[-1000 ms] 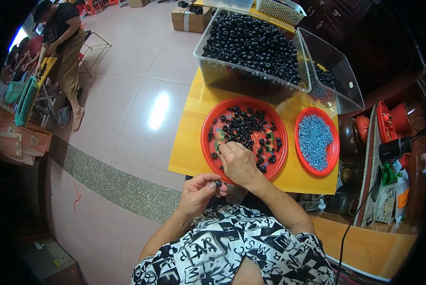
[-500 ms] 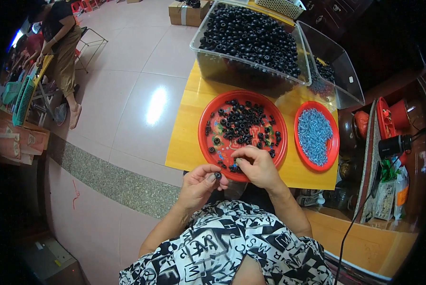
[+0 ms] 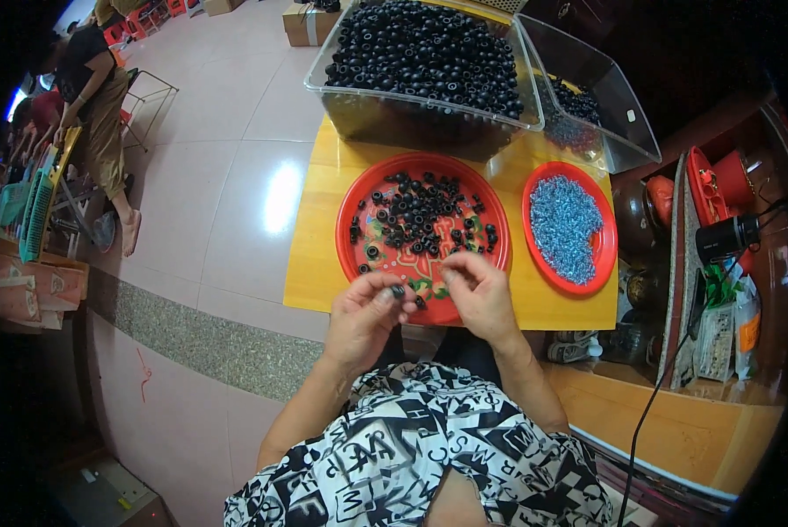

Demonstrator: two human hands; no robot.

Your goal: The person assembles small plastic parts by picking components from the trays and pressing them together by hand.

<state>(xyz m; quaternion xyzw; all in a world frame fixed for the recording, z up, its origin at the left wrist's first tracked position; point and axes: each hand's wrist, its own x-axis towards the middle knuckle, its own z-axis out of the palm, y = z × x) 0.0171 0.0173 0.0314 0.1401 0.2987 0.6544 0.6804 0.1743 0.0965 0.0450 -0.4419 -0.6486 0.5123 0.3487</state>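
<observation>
My left hand [image 3: 367, 314] pinches a small black ring [image 3: 398, 291] between thumb and fingers, just off the near rim of a large red plate [image 3: 352, 211]. Several more black rings [image 3: 420, 215] lie scattered on that plate. My right hand [image 3: 480, 294] hovers over the plate's near edge, fingers curled; whether it holds something small is hidden. A smaller red plate [image 3: 599, 263] to the right holds a heap of small silvery-blue parts [image 3: 565, 224]. Both plates rest on a yellow wooden table [image 3: 310, 263].
A clear plastic bin [image 3: 359, 114] heaped with black rings stands at the table's far side, a second clear bin [image 3: 622, 132] beside it. Red containers and clutter [image 3: 719, 189] sit on the right. A person [image 3: 95, 97] stands far left on the tiled floor.
My right hand drew back from the middle of the large red plate to its near edge, close to my left hand. The left hand stayed low with the black ring.
</observation>
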